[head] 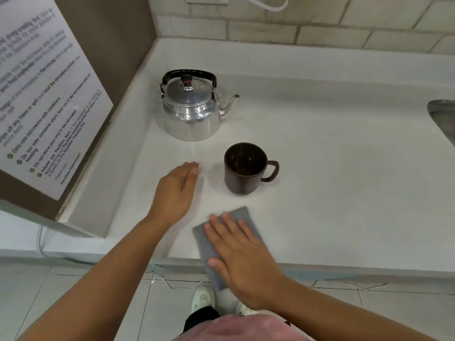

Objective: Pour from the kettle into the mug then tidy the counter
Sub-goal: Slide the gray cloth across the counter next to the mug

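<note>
A shiny metal kettle [190, 112] with a black handle stands at the back left of the white counter [332, 168], spout pointing right. A dark brown mug [245, 168] stands in front of it, handle to the right. My left hand [176, 190] lies flat on the counter just left of the mug, fingers together, holding nothing. A folded grey cloth [236, 215] lies at the counter's front edge, partly overhanging it. My right hand [242, 257] presses flat on the cloth with fingers spread.
A brown panel with a printed notice [46, 94] stands along the left. The tiled wall [295, 25] runs behind the counter. A steel sink edge [443, 119] shows at the far right. Floor tiles and my white shoes [204, 299] are below.
</note>
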`<action>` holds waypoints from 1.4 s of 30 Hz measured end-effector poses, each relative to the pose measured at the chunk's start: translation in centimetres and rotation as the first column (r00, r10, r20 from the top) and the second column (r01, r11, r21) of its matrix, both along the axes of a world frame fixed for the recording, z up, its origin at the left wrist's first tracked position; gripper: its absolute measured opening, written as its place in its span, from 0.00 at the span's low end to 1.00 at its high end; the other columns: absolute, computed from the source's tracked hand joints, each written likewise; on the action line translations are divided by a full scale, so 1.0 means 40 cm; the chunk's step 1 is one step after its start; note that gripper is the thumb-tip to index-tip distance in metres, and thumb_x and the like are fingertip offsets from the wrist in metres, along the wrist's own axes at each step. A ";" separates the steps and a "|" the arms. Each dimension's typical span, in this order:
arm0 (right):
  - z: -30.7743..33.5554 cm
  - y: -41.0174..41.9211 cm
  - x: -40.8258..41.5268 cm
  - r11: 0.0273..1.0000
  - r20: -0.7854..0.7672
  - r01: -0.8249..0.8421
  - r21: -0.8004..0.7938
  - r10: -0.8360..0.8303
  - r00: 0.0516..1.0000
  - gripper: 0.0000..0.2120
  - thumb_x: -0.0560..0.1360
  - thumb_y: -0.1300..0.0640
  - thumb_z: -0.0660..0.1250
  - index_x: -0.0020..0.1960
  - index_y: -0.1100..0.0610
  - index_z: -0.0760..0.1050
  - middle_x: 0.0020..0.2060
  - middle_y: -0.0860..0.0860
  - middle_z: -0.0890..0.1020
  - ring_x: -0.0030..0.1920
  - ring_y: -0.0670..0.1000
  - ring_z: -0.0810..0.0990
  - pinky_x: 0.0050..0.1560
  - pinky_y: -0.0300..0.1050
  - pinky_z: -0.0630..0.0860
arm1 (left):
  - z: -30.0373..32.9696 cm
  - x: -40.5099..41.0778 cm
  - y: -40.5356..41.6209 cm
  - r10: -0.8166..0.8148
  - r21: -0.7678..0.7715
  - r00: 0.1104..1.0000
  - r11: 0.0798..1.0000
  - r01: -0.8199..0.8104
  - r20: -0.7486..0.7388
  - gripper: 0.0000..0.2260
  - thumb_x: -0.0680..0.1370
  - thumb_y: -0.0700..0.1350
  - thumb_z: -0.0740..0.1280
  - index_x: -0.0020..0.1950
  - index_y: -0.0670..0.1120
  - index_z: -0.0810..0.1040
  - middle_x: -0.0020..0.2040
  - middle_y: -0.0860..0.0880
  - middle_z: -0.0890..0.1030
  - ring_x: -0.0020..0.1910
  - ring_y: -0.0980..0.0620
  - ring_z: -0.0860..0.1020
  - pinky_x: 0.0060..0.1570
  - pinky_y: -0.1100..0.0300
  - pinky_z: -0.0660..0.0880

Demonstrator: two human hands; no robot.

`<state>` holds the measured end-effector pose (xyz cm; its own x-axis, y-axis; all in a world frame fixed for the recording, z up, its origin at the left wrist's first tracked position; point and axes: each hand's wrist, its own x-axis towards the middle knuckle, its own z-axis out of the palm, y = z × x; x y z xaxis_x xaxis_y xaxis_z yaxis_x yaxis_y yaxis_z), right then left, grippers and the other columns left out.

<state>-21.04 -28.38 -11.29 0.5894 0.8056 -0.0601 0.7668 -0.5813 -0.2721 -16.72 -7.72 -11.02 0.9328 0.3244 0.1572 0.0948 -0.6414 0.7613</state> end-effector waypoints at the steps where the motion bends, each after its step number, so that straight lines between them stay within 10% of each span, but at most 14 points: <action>1: -0.008 0.045 0.012 0.999 -0.047 -0.048 0.019 0.049 0.998 0.28 0.81 0.44 0.43 0.78 0.52 0.42 0.78 0.49 0.45 0.76 0.50 0.36 0.74 0.48 0.32 | 0.006 -0.011 0.009 0.023 -0.029 1.000 0.999 -0.023 -0.001 0.15 0.84 0.48 0.58 0.68 0.46 0.75 0.68 0.46 0.75 0.66 0.57 0.69 0.62 0.75 0.58; 10: 0.001 0.330 0.212 0.994 -0.100 0.104 -0.019 -0.106 0.989 0.36 0.79 0.50 0.57 0.77 0.55 0.38 0.78 0.55 0.41 0.77 0.56 0.37 0.75 0.52 0.36 | 0.028 -0.077 0.046 -0.032 0.076 0.999 0.997 0.029 0.042 0.17 0.84 0.41 0.56 0.73 0.44 0.68 0.71 0.44 0.72 0.69 0.50 0.69 0.70 0.57 0.62; 17: 0.000 0.081 0.103 0.998 -0.116 0.044 0.041 -0.039 0.992 0.28 0.82 0.47 0.47 0.77 0.54 0.42 0.77 0.48 0.42 0.76 0.47 0.36 0.74 0.40 0.34 | -0.030 -0.073 0.002 -0.246 0.387 0.929 0.856 0.342 -0.277 0.27 0.83 0.58 0.45 0.79 0.50 0.44 0.79 0.50 0.45 0.77 0.53 0.42 0.74 0.55 0.39; 23: 0.008 -0.151 0.069 0.963 -0.039 0.267 -0.039 -0.268 0.963 0.29 0.79 0.41 0.39 0.77 0.51 0.42 0.77 0.45 0.45 0.76 0.44 0.37 0.73 0.37 0.34 | -0.008 0.066 0.058 -0.110 0.467 0.864 0.804 0.368 -0.491 0.26 0.84 0.56 0.44 0.78 0.51 0.40 0.80 0.49 0.40 0.77 0.49 0.38 0.74 0.51 0.37; 28: 0.007 -0.187 0.164 0.885 -0.034 0.463 -0.044 -0.465 0.885 0.29 0.81 0.43 0.43 0.77 0.53 0.40 0.77 0.47 0.40 0.76 0.47 0.35 0.73 0.42 0.35 | -0.033 -0.007 0.000 -0.370 0.474 0.826 0.686 0.552 -0.425 0.26 0.83 0.57 0.44 0.77 0.52 0.37 0.79 0.51 0.38 0.76 0.53 0.35 0.72 0.55 0.33; 33: -0.014 -0.181 0.190 0.889 -0.053 0.453 -0.070 -0.457 0.888 0.30 0.81 0.42 0.41 0.77 0.54 0.39 0.77 0.49 0.41 0.76 0.49 0.36 0.73 0.43 0.36 | -0.016 0.048 0.113 -0.103 0.458 0.848 0.804 0.378 -0.520 0.27 0.83 0.57 0.45 0.78 0.50 0.39 0.79 0.50 0.40 0.77 0.51 0.37 0.74 0.52 0.36; 42: -0.020 -0.186 0.196 0.897 -0.048 0.435 -0.072 -0.439 0.897 0.30 0.80 0.41 0.41 0.76 0.53 0.37 0.77 0.47 0.39 0.75 0.46 0.35 0.73 0.42 0.36 | -0.024 -0.010 0.090 -0.220 0.442 0.852 0.777 0.447 -0.475 0.27 0.82 0.58 0.45 0.78 0.52 0.38 0.79 0.52 0.39 0.75 0.56 0.36 0.73 0.55 0.34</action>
<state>-13.21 -35.84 -12.11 0.8750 0.4616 -0.1463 0.4146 -0.8703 -0.2660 -17.11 -4.11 -11.99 0.9827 -0.0460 -0.1796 0.0004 -0.9681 0.2506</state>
